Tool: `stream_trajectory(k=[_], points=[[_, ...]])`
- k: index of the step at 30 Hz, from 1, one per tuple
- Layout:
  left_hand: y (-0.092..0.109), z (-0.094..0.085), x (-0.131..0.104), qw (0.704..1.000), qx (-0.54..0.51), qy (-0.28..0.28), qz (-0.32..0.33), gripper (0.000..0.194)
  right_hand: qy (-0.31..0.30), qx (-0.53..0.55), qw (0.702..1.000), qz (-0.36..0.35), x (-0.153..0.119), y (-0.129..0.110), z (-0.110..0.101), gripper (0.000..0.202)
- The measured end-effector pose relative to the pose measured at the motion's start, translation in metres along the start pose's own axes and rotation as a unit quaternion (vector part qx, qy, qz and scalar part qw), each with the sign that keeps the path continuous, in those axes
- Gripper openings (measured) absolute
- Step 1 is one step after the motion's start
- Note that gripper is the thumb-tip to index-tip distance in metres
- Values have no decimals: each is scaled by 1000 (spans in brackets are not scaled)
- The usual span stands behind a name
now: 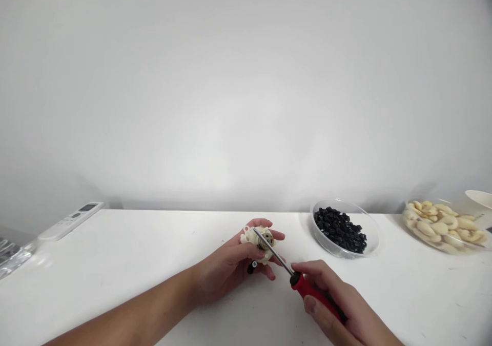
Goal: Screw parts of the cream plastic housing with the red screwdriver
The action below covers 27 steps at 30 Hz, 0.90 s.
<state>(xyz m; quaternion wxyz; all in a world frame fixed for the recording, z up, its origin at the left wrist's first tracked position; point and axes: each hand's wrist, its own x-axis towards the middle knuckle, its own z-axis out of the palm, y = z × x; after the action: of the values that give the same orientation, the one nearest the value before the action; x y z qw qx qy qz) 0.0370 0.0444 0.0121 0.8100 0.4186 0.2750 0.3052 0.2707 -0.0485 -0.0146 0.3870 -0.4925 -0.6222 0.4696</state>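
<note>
My left hand (230, 259) is closed around a cream plastic housing (246, 237) with a round metal part (268, 240) set in it, perhaps a small motor. A small black piece with a pale end (252, 267) sticks out below the housing. In my right hand (338, 300) is a screwdriver (282, 263) with a red and black handle. Its shaft slants up and left across the housing, and the tip is at the housing's upper left part. Whether the tip sits in a screw, I cannot tell.
Right of my hands stands a clear bowl (371, 233) of small black pieces. Farther right, another clear bowl (485, 241) holds cream, rounded parts beside a white cup (480, 202). A white remote control (71, 221) and a shiny clear package (13, 256) lie at the left.
</note>
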Motion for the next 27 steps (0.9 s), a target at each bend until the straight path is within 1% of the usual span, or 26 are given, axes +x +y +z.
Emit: stream_trajectory(k=[3, 6, 9, 12, 16, 19, 21, 24, 27], points=[[0, 1, 0, 1000, 10, -3, 3, 42, 1, 30, 999, 12, 1, -1, -1, 46], [0, 2, 0, 1000, 7, 9, -5, 41, 3, 10, 1000, 23, -1, -2, -1, 51], [2, 2, -1, 1000, -1, 18, -8, 42, -7, -2, 1000, 29, -1, -2, 0, 55], [3, 2, -1, 1000, -1, 8, -6, 44, 0, 26, 999, 22, 0, -2, -1, 52], [2, 2, -1, 1000, -8, 9, -11, 42, 4, -1, 1000, 8, 1, -2, -1, 47], [1, 2, -1, 1000, 0, 6, -1, 44, 13, 39, 999, 16, 2, -3, 0, 47], [0, 1, -1, 1000, 7, 8, 3, 45, 3, 35, 999, 18, 1, -2, 0, 47], [0, 1, -1, 1000, 7, 12, -4, 44, -30, 0, 999, 12, 1, -1, 0, 49], [1, 1, -1, 1000, 8, 8, -2, 44, -20, 58, 998, 24, 3, -1, -2, 47]])
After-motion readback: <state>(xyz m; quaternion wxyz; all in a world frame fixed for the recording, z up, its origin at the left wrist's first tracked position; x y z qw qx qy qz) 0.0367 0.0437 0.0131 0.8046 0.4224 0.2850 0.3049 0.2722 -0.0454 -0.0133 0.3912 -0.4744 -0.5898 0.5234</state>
